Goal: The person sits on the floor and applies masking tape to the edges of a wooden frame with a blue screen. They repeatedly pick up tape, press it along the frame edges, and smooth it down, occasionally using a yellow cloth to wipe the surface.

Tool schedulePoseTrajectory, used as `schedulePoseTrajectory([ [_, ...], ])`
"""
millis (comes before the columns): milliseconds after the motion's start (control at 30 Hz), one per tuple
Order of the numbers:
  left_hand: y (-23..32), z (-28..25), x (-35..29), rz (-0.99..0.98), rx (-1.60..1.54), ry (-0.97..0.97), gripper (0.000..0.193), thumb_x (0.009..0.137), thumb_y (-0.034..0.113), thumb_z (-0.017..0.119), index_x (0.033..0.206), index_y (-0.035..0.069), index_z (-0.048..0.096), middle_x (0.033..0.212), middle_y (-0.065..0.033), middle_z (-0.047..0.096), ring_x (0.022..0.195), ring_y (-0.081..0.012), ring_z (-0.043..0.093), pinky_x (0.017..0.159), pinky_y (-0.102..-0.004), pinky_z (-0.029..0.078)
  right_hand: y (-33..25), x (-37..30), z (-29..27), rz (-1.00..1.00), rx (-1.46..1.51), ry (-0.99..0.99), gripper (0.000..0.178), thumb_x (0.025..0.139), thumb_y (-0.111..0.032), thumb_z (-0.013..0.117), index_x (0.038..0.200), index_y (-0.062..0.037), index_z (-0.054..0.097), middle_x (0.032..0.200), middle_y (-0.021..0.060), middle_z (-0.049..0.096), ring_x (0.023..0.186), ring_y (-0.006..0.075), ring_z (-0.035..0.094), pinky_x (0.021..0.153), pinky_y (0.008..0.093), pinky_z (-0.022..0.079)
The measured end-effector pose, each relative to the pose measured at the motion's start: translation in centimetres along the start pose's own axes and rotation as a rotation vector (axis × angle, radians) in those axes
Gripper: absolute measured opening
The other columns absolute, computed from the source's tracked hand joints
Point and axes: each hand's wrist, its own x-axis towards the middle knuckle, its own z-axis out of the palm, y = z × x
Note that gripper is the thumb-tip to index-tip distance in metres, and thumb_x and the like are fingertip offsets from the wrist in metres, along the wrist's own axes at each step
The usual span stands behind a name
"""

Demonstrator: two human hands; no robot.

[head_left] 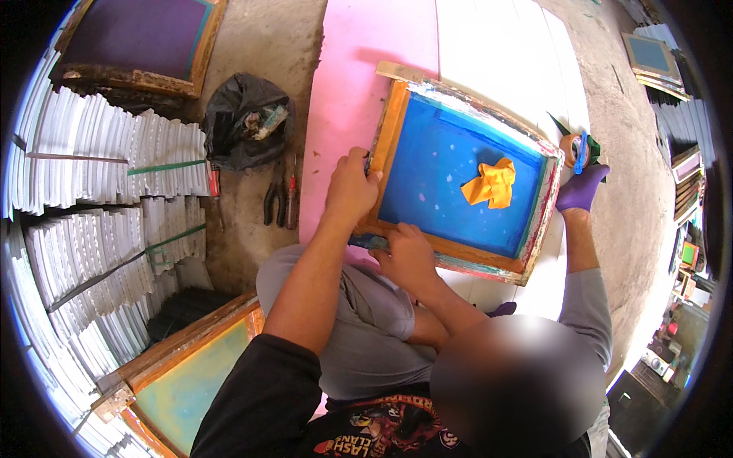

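Observation:
A wooden screen-printing frame [391,145] with blue mesh [435,183] sits tilted on the pink and white surface before me. My left hand [353,187] is closed round its left side, thumb on top of the wood. At the near edge, close to the left corner, my right hand [408,256] grips the same frame, with some fingertips hidden beneath it. A crumpled orange-yellow cloth or paper [490,184] rests on the mesh, touched by neither hand. Small pale specks dot the blue.
Left on the floor are a black plastic bag [237,111], pliers [275,202] and a red-handled screwdriver [292,202]. Bundled paper stacks [84,145] line the left side. Another frame [141,378] leans at lower left. A tape roll [567,149] stands near my sock-covered foot [584,189].

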Motion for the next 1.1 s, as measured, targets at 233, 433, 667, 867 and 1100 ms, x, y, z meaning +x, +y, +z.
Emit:
schedulePoseTrajectory([
  [233, 0.5, -0.6, 0.0, -0.038, 0.017, -0.075, 0.048, 0.094, 0.019, 0.073, 0.136, 0.004, 0.053, 0.127, -0.0257, 0.06, 0.119, -0.0454, 0.06, 0.1, -0.0527, 0.05, 2.9, 2.2, 0.3, -0.078, 0.283, -0.078, 0.03, 0.083, -0.016, 0.065, 0.101, 0.0043, 0.075, 0.103, 0.0245, 0.069, 0.105, 0.0432, 0.064, 0.095, 0.0507, 0.052],
  [433, 0.2, -0.5, 0.2, -0.042, -0.001, -0.075, 0.048, 0.094, 0.019, 0.074, 0.135, 0.004, 0.054, 0.126, -0.0259, 0.061, 0.119, -0.0454, 0.061, 0.1, -0.0526, 0.049, 3.3, 5.7, 2.0, -0.044, 0.222, -0.086, 0.032, 0.087, -0.019, 0.056, 0.091, 0.0075, 0.073, 0.1, 0.032, 0.069, 0.098, 0.0507, 0.066, 0.093, 0.0572, 0.051],
  [667, 0.0, -0.2, 0.4, -0.054, -0.019, -0.088, 0.049, 0.093, 0.021, 0.075, 0.134, 0.004, 0.054, 0.124, -0.0253, 0.062, 0.12, -0.0443, 0.061, 0.1, -0.0511, 0.05, 3.4, 7.6, 0.7, -0.083, 0.168, -0.372, 0.033, 0.089, -0.021, 0.056, 0.093, 0.0083, 0.072, 0.095, 0.0349, 0.069, 0.094, 0.0519, 0.068, 0.087, 0.0584, 0.053],
  [867, -0.2, -0.7, 0.3, -0.056, -0.021, -0.088, 0.049, 0.092, 0.02, 0.076, 0.133, 0.002, 0.055, 0.124, -0.0252, 0.063, 0.117, -0.0434, 0.062, 0.1, -0.0504, 0.05, 1.9, 7.6, -0.3, 0.009, 0.229, -0.277, 0.036, 0.09, -0.025, 0.057, 0.091, 0.0069, 0.073, 0.098, 0.0326, 0.07, 0.097, 0.0514, 0.067, 0.089, 0.0571, 0.053],
  [1100, -0.4, -0.4, 0.5, -0.015, -0.049, -0.067, 0.046, 0.091, 0.018, 0.077, 0.129, 0.0, 0.058, 0.119, -0.0252, 0.066, 0.113, -0.0423, 0.064, 0.097, -0.0492, 0.051, 2.6, 5.0, -1.3, 0.032, 0.125, -0.291, 0.039, 0.092, -0.027, 0.053, 0.091, 0.0073, 0.073, 0.097, 0.0326, 0.07, 0.094, 0.0508, 0.068, 0.09, 0.0577, 0.053],
])
